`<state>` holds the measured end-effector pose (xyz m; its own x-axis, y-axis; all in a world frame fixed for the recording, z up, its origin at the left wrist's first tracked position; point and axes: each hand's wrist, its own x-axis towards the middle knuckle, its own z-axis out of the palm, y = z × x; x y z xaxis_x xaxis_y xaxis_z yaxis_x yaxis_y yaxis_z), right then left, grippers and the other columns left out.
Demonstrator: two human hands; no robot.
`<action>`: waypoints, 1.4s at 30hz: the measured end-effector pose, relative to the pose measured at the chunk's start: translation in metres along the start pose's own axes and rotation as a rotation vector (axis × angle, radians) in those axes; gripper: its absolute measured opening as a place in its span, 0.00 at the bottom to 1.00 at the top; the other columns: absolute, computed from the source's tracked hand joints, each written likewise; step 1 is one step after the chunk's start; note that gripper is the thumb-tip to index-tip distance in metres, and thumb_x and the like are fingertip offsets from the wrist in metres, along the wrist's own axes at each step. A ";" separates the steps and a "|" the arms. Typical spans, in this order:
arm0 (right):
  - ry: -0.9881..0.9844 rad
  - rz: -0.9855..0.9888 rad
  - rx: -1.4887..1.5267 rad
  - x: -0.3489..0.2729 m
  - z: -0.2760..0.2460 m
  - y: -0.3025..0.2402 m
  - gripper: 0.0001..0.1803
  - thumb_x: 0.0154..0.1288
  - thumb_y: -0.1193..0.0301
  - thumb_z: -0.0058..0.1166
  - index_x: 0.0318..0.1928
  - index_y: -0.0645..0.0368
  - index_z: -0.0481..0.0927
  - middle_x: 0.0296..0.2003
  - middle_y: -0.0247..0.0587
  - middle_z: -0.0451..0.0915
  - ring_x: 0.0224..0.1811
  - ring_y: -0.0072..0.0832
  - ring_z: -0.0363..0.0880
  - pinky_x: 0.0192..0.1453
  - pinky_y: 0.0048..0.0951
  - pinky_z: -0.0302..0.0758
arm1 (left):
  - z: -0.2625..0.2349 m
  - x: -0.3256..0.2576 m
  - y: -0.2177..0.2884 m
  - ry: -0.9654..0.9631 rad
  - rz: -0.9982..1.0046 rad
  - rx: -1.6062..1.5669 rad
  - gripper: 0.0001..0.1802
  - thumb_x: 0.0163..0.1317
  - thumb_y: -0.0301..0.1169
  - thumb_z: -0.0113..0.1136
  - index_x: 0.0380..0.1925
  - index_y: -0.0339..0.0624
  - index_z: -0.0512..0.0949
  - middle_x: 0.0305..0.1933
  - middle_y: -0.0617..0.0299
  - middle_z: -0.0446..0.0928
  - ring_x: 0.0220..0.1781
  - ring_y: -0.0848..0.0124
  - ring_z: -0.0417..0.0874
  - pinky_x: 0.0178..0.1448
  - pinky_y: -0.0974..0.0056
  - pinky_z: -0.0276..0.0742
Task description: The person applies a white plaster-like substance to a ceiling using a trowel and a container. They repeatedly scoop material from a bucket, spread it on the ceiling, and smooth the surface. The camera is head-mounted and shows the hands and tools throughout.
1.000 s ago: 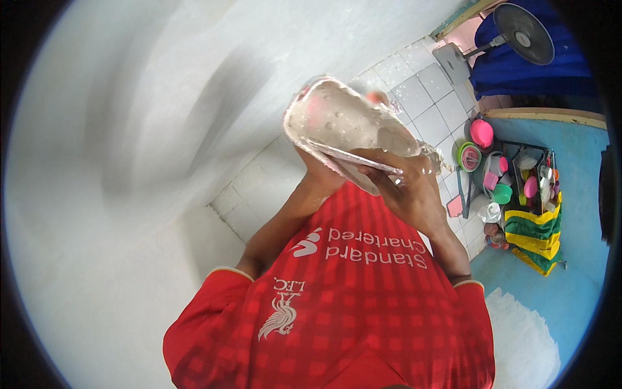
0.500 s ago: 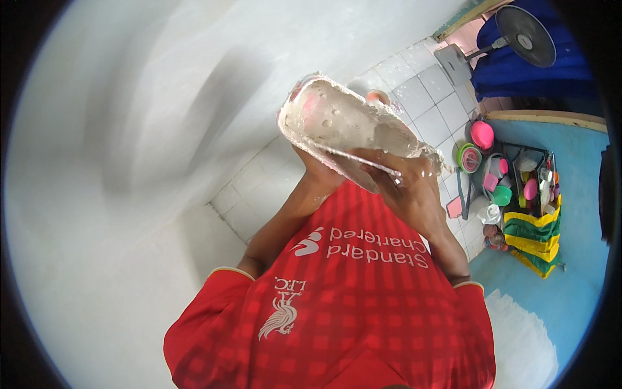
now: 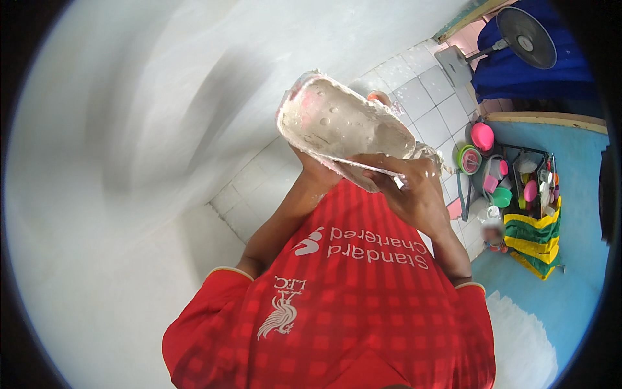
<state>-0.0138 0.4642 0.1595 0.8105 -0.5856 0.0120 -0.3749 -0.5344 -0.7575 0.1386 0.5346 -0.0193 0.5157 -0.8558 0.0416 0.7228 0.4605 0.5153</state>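
My left hand [image 3: 319, 170] supports a tub-like container [image 3: 282, 123] from below, and a fingertip shows past its far side. The container is pinkish, tilted, and smeared with wet white paste inside and along its rim. In my right hand [image 3: 414, 191] is a thin flat scraper [image 3: 363, 165], seen nearly edge-on and coated with paste. It lies along the container's near rim, touching or very close to it. My right fingers are closed around the scraper, and white specks mark the hand. More paste [image 3: 424, 153] clings at the container's right end.
A smooth white wall [image 3: 129, 214] fills the left side. Below is a white tiled floor [image 3: 414, 91]. A standing fan [image 3: 525, 39] is at the upper right, near a blue curtain [image 3: 570, 81]. Plastic basins [image 3: 482, 135] and a dish rack [image 3: 534, 162] stand by the blue wall [image 3: 576, 259].
The scraper has shifted slightly toward me at its left end, against the container's near rim. My right hand has turned a little with it. The container stays almost in place.
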 end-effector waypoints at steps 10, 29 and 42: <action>0.109 -0.051 0.075 0.010 0.003 -0.007 0.16 0.65 0.81 0.64 0.51 0.52 0.90 0.33 0.46 0.89 0.30 0.37 0.89 0.37 0.33 0.83 | 0.002 -0.003 -0.002 -0.015 -0.016 0.023 0.35 0.69 0.44 0.65 0.71 0.45 0.64 0.66 0.57 0.74 0.64 0.64 0.78 0.65 0.53 0.80; -0.043 -0.053 -0.079 0.001 0.002 0.003 0.20 0.60 0.84 0.65 0.52 0.53 0.90 0.38 0.45 0.91 0.35 0.39 0.91 0.41 0.35 0.84 | 0.005 -0.006 -0.003 -0.023 -0.035 0.056 0.37 0.66 0.40 0.70 0.70 0.44 0.65 0.65 0.57 0.74 0.63 0.64 0.79 0.64 0.53 0.81; -0.003 -0.096 -0.060 0.001 0.001 0.000 0.20 0.61 0.82 0.65 0.52 0.48 0.90 0.40 0.44 0.90 0.34 0.38 0.90 0.39 0.36 0.84 | 0.023 -0.009 0.008 -0.150 -0.062 0.099 0.38 0.63 0.38 0.73 0.70 0.44 0.66 0.65 0.57 0.75 0.62 0.65 0.80 0.63 0.53 0.81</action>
<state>-0.0123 0.4640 0.1587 0.8455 -0.5278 0.0803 -0.3216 -0.6236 -0.7125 0.1290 0.5405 0.0037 0.3919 -0.9107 0.1305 0.6983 0.3868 0.6023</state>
